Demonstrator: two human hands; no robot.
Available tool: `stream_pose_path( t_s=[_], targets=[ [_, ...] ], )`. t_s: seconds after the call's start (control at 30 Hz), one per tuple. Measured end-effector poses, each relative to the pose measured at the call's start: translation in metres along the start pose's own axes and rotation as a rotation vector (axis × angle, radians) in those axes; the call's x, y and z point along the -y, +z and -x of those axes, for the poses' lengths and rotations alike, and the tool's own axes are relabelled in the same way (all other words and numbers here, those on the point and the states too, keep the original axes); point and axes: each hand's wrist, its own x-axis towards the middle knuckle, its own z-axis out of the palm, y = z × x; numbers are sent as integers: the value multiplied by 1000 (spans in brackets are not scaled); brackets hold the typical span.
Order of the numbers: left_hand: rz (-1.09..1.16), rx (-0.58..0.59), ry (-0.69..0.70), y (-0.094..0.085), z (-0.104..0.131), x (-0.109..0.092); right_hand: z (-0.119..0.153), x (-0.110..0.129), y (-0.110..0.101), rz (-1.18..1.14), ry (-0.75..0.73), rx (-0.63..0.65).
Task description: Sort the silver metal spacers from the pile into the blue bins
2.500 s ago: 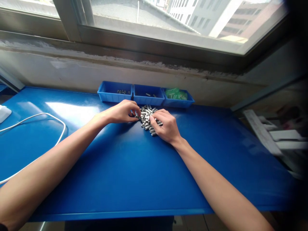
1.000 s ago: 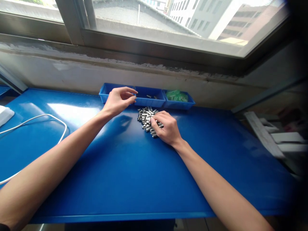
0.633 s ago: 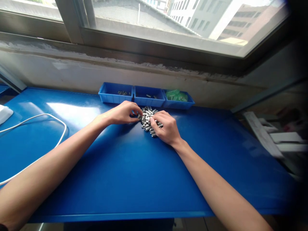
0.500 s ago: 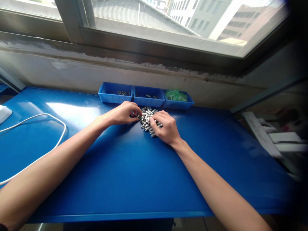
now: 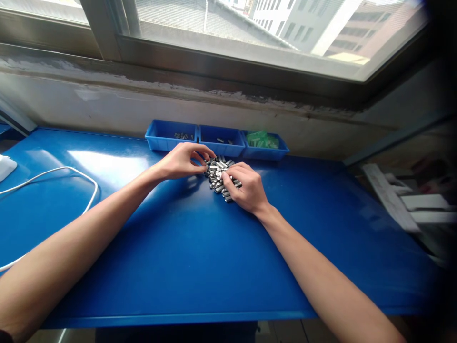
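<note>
A heap of small shiny metal cylinders (image 5: 216, 178) lies on the blue table in front of the bins. At its left edge is my left hand (image 5: 185, 160), thumb and fingers apart, with the fingertips over the heap and nothing visible between them. My right hand (image 5: 247, 186) rests against the heap's right side, thumb and index finger pinched together. Whatever sits in that pinch is too small and too hidden to make out among the pieces.
Three joined blue bins stand along the wall: the left bin (image 5: 160, 143) and middle bin (image 5: 210, 148) hold a few small metal pieces, the right one a green plastic bag (image 5: 262, 139). A white cable (image 5: 93, 183) curves over the table (image 5: 185, 267) at left.
My left hand has lifted slightly, moved a little to the right over the heap, and its fingers have spread. My right hand stays almost where it was.
</note>
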Motion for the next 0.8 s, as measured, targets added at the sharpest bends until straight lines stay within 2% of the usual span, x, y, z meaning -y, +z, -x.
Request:
stream_pose_path(
  t_s=[0.17, 0.3, 0.8],
  targets=[
    [274, 50, -91, -6, 1, -8, 0, 0, 1, 3, 0, -2],
    [393, 114, -114, -9, 2, -10, 1, -1, 1, -1, -3, 1],
    [367, 111, -148, -10, 0, -6, 1, -2, 1, 3, -19, -19]
  ],
)
